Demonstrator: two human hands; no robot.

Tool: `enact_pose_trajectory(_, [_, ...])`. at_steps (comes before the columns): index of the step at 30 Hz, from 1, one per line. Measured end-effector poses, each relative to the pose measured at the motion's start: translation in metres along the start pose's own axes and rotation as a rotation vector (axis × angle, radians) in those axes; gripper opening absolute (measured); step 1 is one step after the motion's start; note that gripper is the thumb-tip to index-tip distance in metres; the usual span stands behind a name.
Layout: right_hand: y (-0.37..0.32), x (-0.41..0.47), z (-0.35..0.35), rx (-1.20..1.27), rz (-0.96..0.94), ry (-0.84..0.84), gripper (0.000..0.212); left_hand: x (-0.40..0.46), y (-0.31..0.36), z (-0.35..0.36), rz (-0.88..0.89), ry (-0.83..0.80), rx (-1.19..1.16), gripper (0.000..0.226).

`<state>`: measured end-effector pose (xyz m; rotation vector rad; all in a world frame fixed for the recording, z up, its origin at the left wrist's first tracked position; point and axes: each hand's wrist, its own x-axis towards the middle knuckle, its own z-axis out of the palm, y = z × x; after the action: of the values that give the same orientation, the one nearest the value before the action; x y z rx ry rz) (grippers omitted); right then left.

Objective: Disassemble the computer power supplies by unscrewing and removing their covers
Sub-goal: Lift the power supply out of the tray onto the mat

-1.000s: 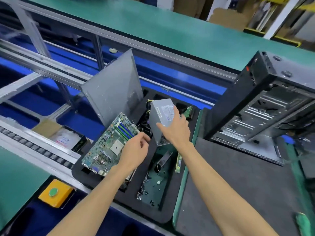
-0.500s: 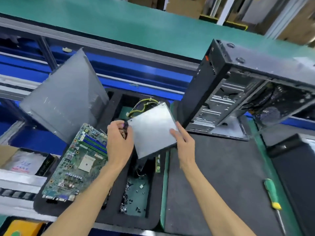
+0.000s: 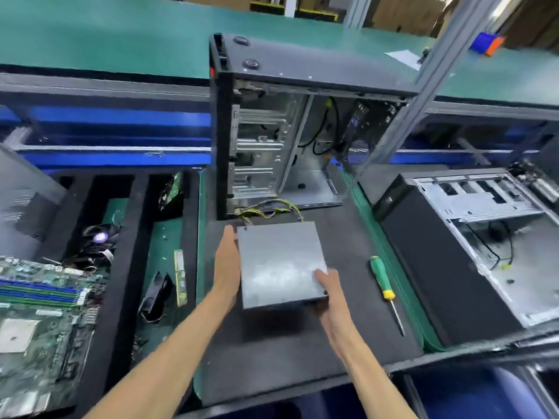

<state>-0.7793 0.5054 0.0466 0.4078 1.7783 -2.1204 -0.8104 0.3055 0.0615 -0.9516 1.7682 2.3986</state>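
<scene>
The power supply [image 3: 279, 263], a flat grey metal box, lay broad face up over the dark mat [image 3: 302, 343] in front of the person, its bundle of yellow and black wires [image 3: 272, 208] trailing from the far edge toward the upright open computer case [image 3: 272, 131]. Whether its underside fully rested on the mat could not be told.

Both forearms reached forward from the bottom of the view. The left hand [image 3: 225, 269] lay along the left side of the box, fingers straight and pressed flat against that edge, pointing away from the person. The right hand [image 3: 328, 293] gripped the near right corner, thumb on the top face and fingers curled beneath.

Half a second before, the box had been held tilted up in the air over the black foam tray [image 3: 133, 237], the left hand pinching its upper corner; a second before, it stood on end inside that tray. It had since been carried right onto the mat and levelled, and the view had swung right with it.

A green-handled screwdriver [image 3: 384, 285] lay on the mat just to the right, apart from the right hand. A motherboard [image 3: 39, 322] leaned in the tray at far left, and a second opened case [image 3: 472, 246] lay on its side at the right.
</scene>
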Motion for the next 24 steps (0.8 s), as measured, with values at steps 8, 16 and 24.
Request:
enact_pose_trajectory(8, [0.000,0.008,-0.068,-0.387,0.073,-0.069,0.039,0.011,-0.052,0.051,-0.094,0.217,0.285,0.045])
enact_pose_trajectory(16, [0.000,0.025,-0.097,-0.678,-0.204,-0.077,0.033,0.015,-0.060,0.038,0.087,0.340,0.725,0.038])
enact_pose_trajectory(24, [-0.041,0.085,-0.164,-1.297,0.079,0.355,0.064,0.012,-0.035,0.067,0.438,0.389,0.803,0.018])
